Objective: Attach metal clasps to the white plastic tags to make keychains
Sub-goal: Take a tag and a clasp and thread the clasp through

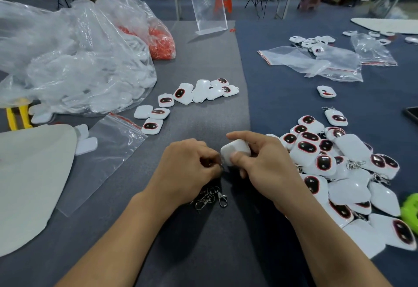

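A white rounded-square plastic tag (pixel 234 148) was held just above the grey felt mat (pixel 203 60), low in the middle of the view. The right hand (pixel 264 164) gripped it, thumb pressed on its near face and forefinger curved over the top. The left hand (pixel 185 167) was curled tight against the tag's left corner, pinching a small metal piece (pixel 212 164) too hidden to identify.

Just below the left hand, a small cluster of silver metal clasps (pixel 211 197) lay on the mat. To the right was a heap of white tags with dark red-rimmed ovals (pixel 339 167), some carrying clasps. Farther up the mat a loose row of the same tags (pixel 181 101) lay. At the left sat a large crumpled clear plastic bag (pixel 79 60), and behind it a bag of red-orange rings (pixel 161 40).
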Motion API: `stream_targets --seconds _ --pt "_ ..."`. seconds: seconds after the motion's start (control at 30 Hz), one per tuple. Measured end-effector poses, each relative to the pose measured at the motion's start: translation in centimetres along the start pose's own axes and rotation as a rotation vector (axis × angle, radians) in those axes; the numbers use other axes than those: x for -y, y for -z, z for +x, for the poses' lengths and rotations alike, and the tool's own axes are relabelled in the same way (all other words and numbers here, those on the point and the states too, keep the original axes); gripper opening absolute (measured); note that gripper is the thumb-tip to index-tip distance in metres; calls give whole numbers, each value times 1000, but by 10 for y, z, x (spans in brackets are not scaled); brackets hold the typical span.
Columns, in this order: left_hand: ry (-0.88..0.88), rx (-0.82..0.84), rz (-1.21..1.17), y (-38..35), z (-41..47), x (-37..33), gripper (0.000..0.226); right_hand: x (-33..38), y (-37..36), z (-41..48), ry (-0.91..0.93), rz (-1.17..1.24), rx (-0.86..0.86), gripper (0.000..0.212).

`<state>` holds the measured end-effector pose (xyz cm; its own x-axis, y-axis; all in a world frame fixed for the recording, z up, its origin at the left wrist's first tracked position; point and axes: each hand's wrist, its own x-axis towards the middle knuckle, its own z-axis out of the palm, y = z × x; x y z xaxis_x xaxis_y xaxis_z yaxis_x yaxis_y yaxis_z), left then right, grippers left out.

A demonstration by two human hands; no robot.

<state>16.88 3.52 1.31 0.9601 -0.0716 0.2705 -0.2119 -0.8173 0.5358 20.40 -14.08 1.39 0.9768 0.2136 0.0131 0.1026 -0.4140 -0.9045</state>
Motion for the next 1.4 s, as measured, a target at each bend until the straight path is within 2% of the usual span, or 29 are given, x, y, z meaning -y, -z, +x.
stream_targets --seconds 0.1,0.33,0.53,0.73,1.1,1.4 --pt "13 18 -30 2 0 0 14 1 0 -1 31 -90 10 42" --pt "48 45 -96 3 2 4 18 7 -1 -3 78 -249 38 41" --pt "53 46 -88 2 4 4 18 0 -3 -2 69 -150 -54 39" --pt "51 52 -139 2 2 4 12 -4 -6 3 47 -107 -26 39" --pt "87 22 -147 2 -1 2 18 3 -4 1 60 -180 -4 33" --pt "138 -90 15 2 -7 -10 21 4 -12 -5 -34 134 36 24"
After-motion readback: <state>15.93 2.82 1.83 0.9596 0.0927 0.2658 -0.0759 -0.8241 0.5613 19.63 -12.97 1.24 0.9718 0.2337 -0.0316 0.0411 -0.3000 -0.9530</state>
